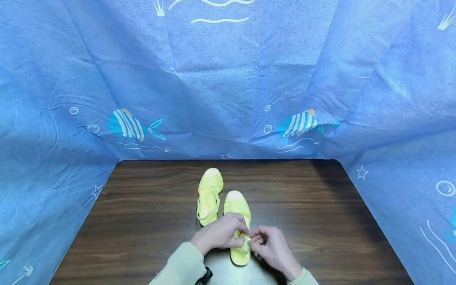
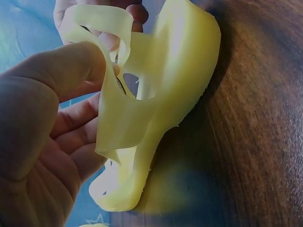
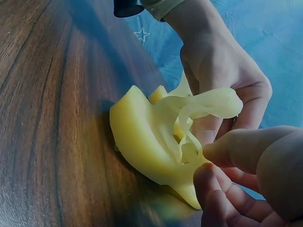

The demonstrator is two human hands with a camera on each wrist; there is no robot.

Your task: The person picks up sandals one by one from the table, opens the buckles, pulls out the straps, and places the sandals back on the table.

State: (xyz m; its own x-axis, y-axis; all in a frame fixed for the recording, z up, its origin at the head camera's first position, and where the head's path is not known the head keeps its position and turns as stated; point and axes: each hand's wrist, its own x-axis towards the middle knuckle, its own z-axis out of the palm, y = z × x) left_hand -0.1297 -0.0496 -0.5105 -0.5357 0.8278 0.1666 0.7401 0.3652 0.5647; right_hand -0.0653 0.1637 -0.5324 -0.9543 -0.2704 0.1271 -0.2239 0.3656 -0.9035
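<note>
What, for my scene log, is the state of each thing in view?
Nearer yellow sandal: on the table, toe pointing away from the person.
Its strap: raised in a loop; whether fastened, cannot tell.
Farther yellow sandal: on the table, untouched.
Left hand: pinching the strap.
Right hand: pinching the strap.
Blue curtain: hanging, creased.
Table: bearing both sandals.

Bright head view, dimmer wrist views.
Glare on bench (image 1: 149, 225), bottom centre; shadow right rear; pale highlight on near sandal (image 1: 236, 204).
</note>
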